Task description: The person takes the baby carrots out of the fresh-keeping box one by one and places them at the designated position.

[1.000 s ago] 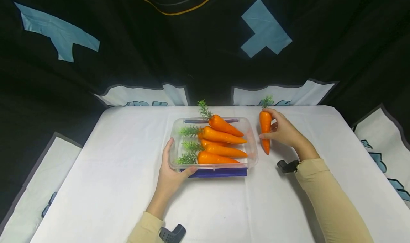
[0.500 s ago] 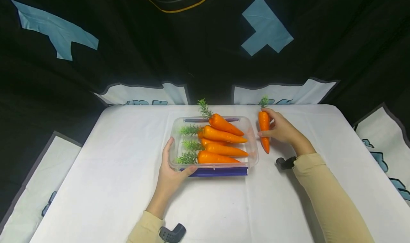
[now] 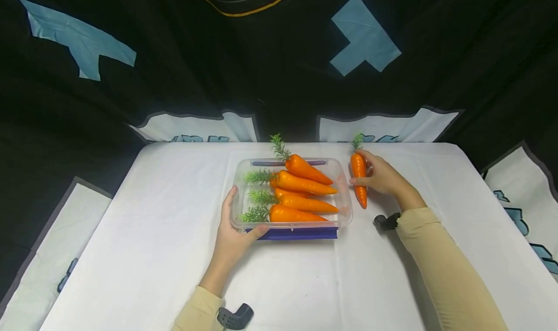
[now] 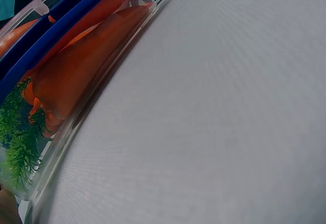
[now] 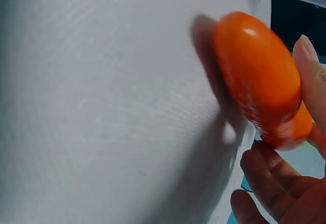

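In the head view, my left hand (image 3: 231, 241) grips the near left corner of a clear plastic food container (image 3: 348, 200), thumb at the front rim, fingers along the left wall. Inside lie several orange carrots (image 3: 305, 204) with feathery green tops; the farthest carrot (image 3: 305, 170) overhangs the back rim with its leaves. Right of the container, my right hand (image 3: 385, 176) holds another carrot (image 3: 359, 166) between thumb and fingers, leafy end away from me and tip toward me. The right wrist view shows this carrot (image 5: 257, 66) close over the cloth, its shadow beside it.
A blue latch flap (image 3: 301, 233) hangs along the container's front side. White cloth (image 3: 152, 234) covers the table. Behind the table's far edge hangs a black curtain (image 3: 283, 69) with pale blue patches.
My right hand and its carrot have shifted slightly to the left, toward the container. My left hand and the container have stayed in place.
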Demonstrator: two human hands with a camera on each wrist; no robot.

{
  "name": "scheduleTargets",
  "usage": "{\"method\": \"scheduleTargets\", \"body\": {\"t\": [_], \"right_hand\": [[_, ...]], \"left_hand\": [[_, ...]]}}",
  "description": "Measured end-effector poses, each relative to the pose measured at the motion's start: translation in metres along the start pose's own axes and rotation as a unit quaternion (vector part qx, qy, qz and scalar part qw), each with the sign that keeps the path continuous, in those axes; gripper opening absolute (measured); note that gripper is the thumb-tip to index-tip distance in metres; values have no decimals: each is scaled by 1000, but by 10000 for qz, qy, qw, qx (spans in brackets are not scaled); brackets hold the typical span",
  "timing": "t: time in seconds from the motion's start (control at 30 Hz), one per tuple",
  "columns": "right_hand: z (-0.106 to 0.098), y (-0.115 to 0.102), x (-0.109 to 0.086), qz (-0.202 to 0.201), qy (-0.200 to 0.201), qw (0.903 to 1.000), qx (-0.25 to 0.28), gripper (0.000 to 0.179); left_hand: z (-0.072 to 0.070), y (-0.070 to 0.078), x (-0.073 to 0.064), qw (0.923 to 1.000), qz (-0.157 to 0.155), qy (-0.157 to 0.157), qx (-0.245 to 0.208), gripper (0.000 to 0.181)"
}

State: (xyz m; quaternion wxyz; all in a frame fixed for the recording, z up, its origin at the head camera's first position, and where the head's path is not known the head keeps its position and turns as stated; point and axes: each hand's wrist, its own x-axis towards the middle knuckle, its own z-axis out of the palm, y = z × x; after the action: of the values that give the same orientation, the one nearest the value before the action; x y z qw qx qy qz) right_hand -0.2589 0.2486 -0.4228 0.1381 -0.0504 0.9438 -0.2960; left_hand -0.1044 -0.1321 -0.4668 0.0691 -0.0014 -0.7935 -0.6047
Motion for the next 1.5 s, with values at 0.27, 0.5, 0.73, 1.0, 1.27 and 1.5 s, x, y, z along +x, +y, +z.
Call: {"method": "scheduleTargets", "body": {"t": [0.27,0.5,0.73,1.0,1.27,1.5], "right_hand": [[1,-1,0,34,-180,9987,-478,96],[-8,-7,-8,-46,317,9926,-1172,92],[-16,-30,-17,-876,835,9870,-1062,79],[-11,-80,-28,-1770,371,9764,-1182,78],[3,-116,-29,-3059,150,9210,-2407,72],[11,-125,-20,-3758,308,8722,-3116,66]], "left_hand": [[0,3,-1,10000,12,-14,-32,112],[-1,3,-1,10000,22,3,-33,112],[-2,3,-2,10000,-13,10,-52,113],[-1,2,-2,10000,-36,-5,-84,112],[0,1,-2,9999,-25,-58,-161,111],[-1,1,-1,9999,16,-68,-142,111]]}}
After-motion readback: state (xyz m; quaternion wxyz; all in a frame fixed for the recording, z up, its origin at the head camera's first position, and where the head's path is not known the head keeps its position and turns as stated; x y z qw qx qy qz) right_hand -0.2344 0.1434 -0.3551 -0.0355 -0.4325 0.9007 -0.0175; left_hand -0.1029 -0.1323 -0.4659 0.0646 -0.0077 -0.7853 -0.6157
